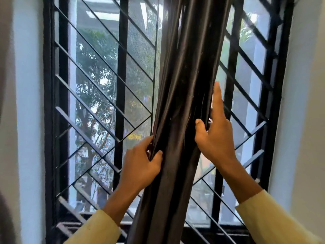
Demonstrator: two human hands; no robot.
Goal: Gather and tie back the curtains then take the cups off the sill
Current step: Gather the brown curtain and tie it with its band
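Note:
A dark, shiny curtain (182, 106) hangs bunched into one thick column in front of the middle of the window. My left hand (140, 164) grips the bundle's left edge, fingers and thumb pinching the folds. My right hand (214, 136) lies against the bundle's right side; its thumb presses into the fabric, its index finger points straight up and the other fingers reach behind the folds. No cups and no tie are in view.
Behind the curtain stands a black window frame (121, 85) with a grille of diagonal bars (98, 120) and mesh. Pale walls (299, 120) flank it. The dark sill (219, 231) shows at the bottom edge.

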